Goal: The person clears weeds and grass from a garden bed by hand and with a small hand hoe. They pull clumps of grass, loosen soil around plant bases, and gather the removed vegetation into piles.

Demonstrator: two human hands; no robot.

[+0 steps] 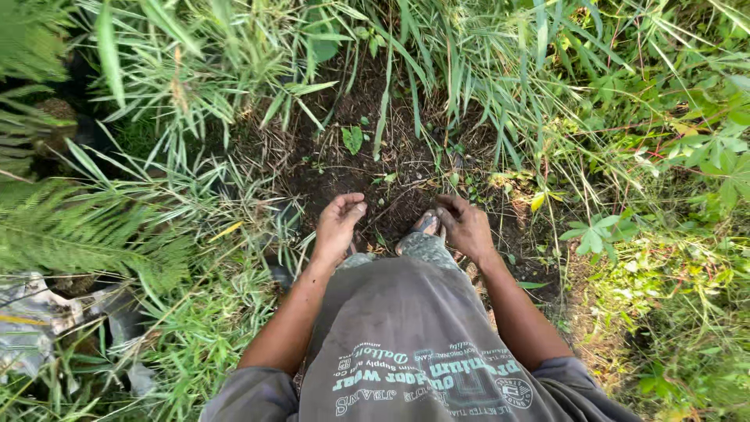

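My left hand (337,227) hangs low over a patch of dark bare soil (367,164), fingers curled loosely, and I see nothing in it. My right hand (464,227) hangs beside it, knuckles up, fingers bent down toward the ground next to my foot in a sandal (426,225). Whether the right hand holds anything is hidden under the fingers. My grey printed shirt (414,344) fills the lower middle of the view.
Tall grass blades (234,70) and ferns (70,227) ring the soil patch on the left and back. Broad-leaved weeds (687,156) crowd the right. A crumpled grey sack or sheet (31,320) lies at the lower left. Small seedlings (353,139) dot the soil.
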